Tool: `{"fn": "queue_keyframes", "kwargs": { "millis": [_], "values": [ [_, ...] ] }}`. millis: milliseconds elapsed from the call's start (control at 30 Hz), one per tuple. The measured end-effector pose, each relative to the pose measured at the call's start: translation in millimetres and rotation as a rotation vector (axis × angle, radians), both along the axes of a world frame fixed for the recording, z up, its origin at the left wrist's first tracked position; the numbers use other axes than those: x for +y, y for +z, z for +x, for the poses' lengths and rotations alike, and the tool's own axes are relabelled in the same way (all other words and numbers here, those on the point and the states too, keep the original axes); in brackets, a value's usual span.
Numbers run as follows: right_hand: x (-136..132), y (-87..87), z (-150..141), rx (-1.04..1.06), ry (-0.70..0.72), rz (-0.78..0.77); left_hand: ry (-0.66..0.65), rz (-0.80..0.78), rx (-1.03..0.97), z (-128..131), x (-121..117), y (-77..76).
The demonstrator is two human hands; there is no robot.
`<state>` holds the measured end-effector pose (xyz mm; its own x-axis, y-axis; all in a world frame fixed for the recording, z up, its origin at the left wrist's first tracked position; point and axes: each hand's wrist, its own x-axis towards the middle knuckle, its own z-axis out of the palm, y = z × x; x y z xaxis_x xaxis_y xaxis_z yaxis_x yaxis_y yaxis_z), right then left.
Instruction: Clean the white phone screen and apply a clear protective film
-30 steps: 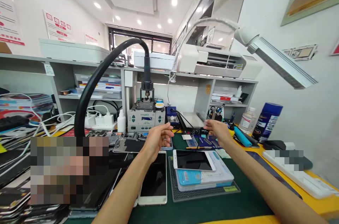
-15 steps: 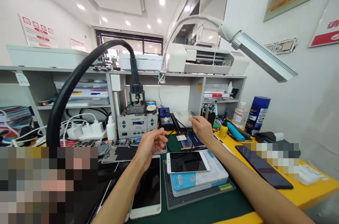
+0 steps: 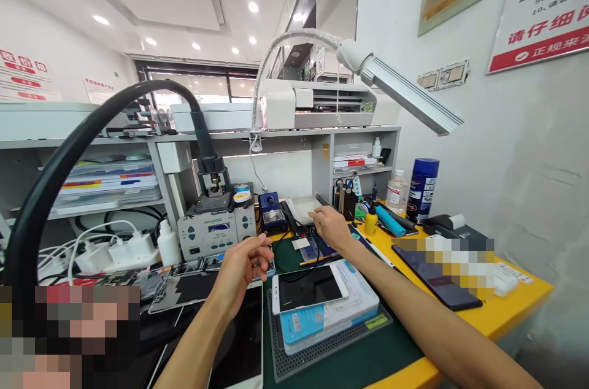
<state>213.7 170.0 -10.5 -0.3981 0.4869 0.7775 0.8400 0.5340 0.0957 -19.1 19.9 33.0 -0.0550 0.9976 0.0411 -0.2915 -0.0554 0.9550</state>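
My left hand (image 3: 245, 265) hovers just left of the white-framed phone (image 3: 309, 286), its fingers loosely bent and apart, with nothing visible in them. The phone lies screen up on a blue-and-white box (image 3: 356, 300), which rests on a grey perforated mat (image 3: 331, 340). Farther back, my right hand (image 3: 330, 228) reaches to the near right edge of a whitish flat pad (image 3: 300, 209). Its fingertips are drawn together, and whatever is between them is hidden. Below my left forearm lies a larger white-framed tablet (image 3: 243, 340), partly covered by the arm.
A rework station (image 3: 211, 232) with a thick black hose (image 3: 105, 107) stands back left. On the right are a yellow bottle (image 3: 370, 221), a clear bottle (image 3: 396, 191), a blue spray can (image 3: 422, 189) and a dark tablet (image 3: 435, 277). A lamp (image 3: 409, 94) arches overhead.
The view has turned to the right, so the bench appears farther left. My right hand stays by the whitish pad, its fingertips now lower at its edge. My left hand still hovers, fingers bent.
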Motion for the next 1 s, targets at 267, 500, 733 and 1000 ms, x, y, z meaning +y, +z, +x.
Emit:
{"fn": "queue_keyframes", "kwargs": {
  "millis": [267, 500, 733, 1000],
  "values": [
    [1.2, 0.0, -1.1, 0.001, -0.005, -0.026, -0.012, 0.011, 0.02, -0.4, 1.3, -1.7],
    [-0.1, 1.5, -0.6, 0.015, 0.002, -0.025, -0.015, 0.002, 0.028, -0.3, 0.9, -2.5],
    [2.0, -0.4, -1.5, 0.027, -0.003, -0.041, -0.027, -0.011, 0.047, 0.7, -0.5, -1.9],
    [0.0, 0.9, -2.3, -0.003, -0.013, -0.078, -0.03, -0.022, 0.077, 2.0, 0.0, -2.5]
  ]
}}
